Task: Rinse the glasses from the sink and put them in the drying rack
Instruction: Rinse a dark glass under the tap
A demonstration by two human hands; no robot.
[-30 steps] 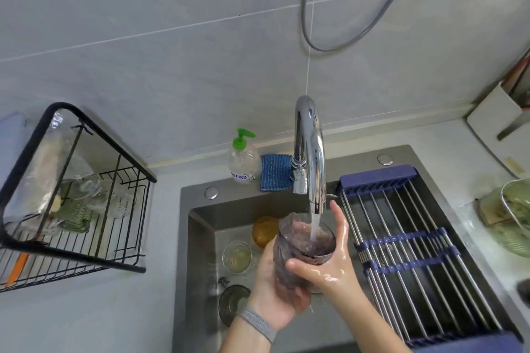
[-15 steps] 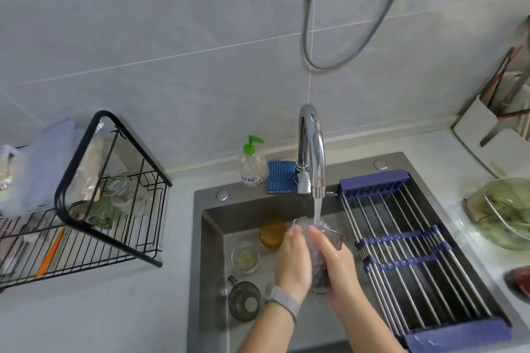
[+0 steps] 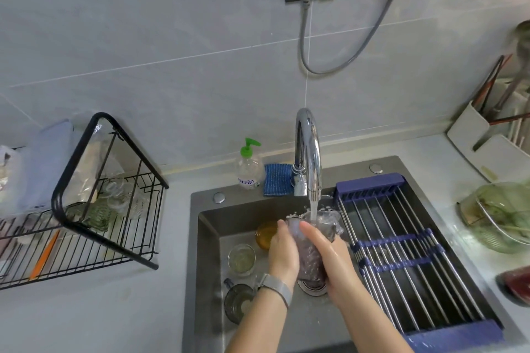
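Note:
A purple ribbed glass is held upright between both hands under the running chrome tap, water splashing off its rim. My left hand grips its left side and my right hand grips its right side. In the grey sink lie an amber glass, a clear glass and a dark grey mug. The black wire drying rack stands on the counter at left with a few clear and green glasses inside.
A blue roll-up rack covers the sink's right half. A green-pump soap bottle and blue sponge sit behind the sink. A glass bowl with greens and a white utensil holder stand at right.
The glass has been lowered under the tap and both hands now wrap its sides; water overflows the rim. The view has pulled back and up.

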